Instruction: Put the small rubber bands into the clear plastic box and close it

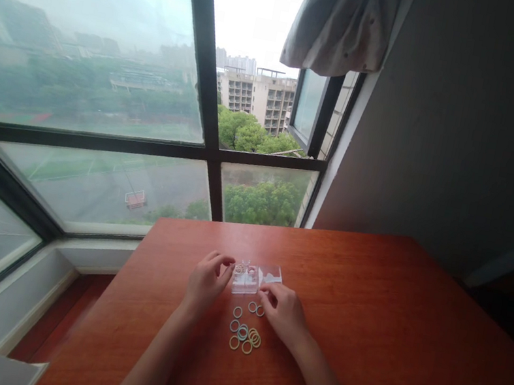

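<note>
A small clear plastic box with its lid open to the right lies on the reddish wooden table. My left hand rests at the box's left side, fingers curled in a pinch by its edge. My right hand lies just below the lid, fingertips pinched over small rings. Several small coloured rings lie loose on the table between my hands, and a few sit inside the box.
The table's far edge meets a big window with dark frames. A grey wall stands to the right, and a curtain hangs bunched above. The floor drops away left of the table.
</note>
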Demonstrator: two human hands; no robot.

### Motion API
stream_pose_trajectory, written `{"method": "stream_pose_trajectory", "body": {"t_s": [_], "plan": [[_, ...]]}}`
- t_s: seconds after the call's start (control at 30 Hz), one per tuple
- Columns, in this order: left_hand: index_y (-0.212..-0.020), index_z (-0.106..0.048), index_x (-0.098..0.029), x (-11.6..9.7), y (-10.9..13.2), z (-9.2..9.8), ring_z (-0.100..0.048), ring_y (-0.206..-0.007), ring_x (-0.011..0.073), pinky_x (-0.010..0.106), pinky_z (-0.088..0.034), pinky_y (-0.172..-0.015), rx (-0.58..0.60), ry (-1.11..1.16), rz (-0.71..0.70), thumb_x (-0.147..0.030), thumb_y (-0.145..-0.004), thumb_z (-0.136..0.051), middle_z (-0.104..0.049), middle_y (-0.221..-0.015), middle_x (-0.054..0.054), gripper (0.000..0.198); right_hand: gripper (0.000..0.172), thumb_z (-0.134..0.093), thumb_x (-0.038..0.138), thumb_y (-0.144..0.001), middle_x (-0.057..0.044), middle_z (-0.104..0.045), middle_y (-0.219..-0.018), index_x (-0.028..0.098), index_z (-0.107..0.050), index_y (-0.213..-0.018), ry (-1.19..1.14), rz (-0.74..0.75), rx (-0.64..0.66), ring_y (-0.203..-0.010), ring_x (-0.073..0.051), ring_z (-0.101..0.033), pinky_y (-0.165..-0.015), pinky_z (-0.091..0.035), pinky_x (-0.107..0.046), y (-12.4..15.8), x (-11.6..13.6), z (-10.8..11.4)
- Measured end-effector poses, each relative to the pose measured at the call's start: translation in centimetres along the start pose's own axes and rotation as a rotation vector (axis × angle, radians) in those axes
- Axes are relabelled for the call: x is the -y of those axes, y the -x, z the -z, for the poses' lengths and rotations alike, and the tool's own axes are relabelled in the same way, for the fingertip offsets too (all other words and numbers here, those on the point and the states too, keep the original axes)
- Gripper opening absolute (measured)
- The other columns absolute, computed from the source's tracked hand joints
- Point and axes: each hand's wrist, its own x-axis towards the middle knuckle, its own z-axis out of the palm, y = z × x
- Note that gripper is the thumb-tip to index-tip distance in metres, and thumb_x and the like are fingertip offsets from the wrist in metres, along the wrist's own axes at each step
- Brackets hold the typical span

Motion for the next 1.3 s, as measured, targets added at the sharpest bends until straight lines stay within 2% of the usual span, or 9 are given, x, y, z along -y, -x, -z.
{"method": "stream_pose_trajectory", "body": {"t_s": [0.2, 0.4, 0.63, 0.93, 1.3], "plan": [[-0.086, -0.067, -0.02, 0.2, -0.2, 0.6, -0.051, -0.06, 0.0117, 0.023, -0.04, -0.059, 0.003, -0.009, 0.007, -0.028, -0.085, -0.054, -0.062, -0.078, 0.001, 0.015, 0.018, -0.054, 0.028, -0.088, -0.002, -0.07, -0.073, 0.022, -0.07, -0.081, 0.009, -0.006, 0.021, -0.065, -0.016, -0.062, -0.064, -0.042, -0.025, -0.1, -0.3, 0.4], [-0.086, -0.067, -0.02, 0.0, 0.0, 0.4, -0.051, -0.059, 0.0111, 0.023, -0.039, -0.059, 0.03, -0.015, -0.009, -0.025, -0.086, -0.053, -0.061, -0.077, 0.0, 0.015, 0.015, -0.056, 0.025, -0.086, -0.001, -0.069, -0.072, 0.021, -0.069, -0.081, 0.007, 0.019, 0.094, -0.066, -0.015, -0.061, -0.064, -0.04, -0.024, -0.2, -0.4, 1.3], [-0.085, -0.066, -0.019, -0.1, 0.1, 0.1, -0.05, -0.06, 0.0115, 0.023, -0.038, -0.059, 0.066, -0.015, 0.006, -0.027, -0.087, -0.053, -0.059, -0.076, 0.0, 0.016, 0.009, -0.061, 0.024, -0.081, 0.003, -0.063, -0.064, 0.021, -0.07, -0.079, -0.016, 0.03, 0.308, -0.058, -0.011, -0.055, -0.056, -0.035, -0.02, 0.2, 0.1, 1.8], [-0.086, -0.066, -0.019, -0.4, 0.3, -0.1, -0.052, -0.063, 0.0122, 0.023, -0.039, -0.06, 0.104, -0.003, 0.011, -0.024, -0.086, -0.052, -0.062, -0.081, 0.002, 0.015, 0.013, -0.058, 0.025, -0.084, 0.0, -0.068, -0.073, 0.021, -0.067, -0.076, 0.099, -0.029, 0.225, -0.066, -0.014, -0.059, -0.062, -0.035, -0.023, 0.0, -0.2, 2.1], [-0.089, -0.068, -0.02, -0.4, 0.4, -0.4, -0.058, -0.071, 0.0151, 0.024, -0.042, -0.062, 0.13, -0.007, -0.001, -0.022, -0.085, -0.053, -0.064, -0.085, 0.003, 0.016, 0.008, -0.062, 0.025, -0.079, 0.002, -0.065, -0.066, 0.022, -0.069, -0.075, 0.078, -0.016, 0.312, -0.061, -0.012, -0.056, -0.057, -0.034, -0.021, 0.2, -0.4, 2.1]]}}
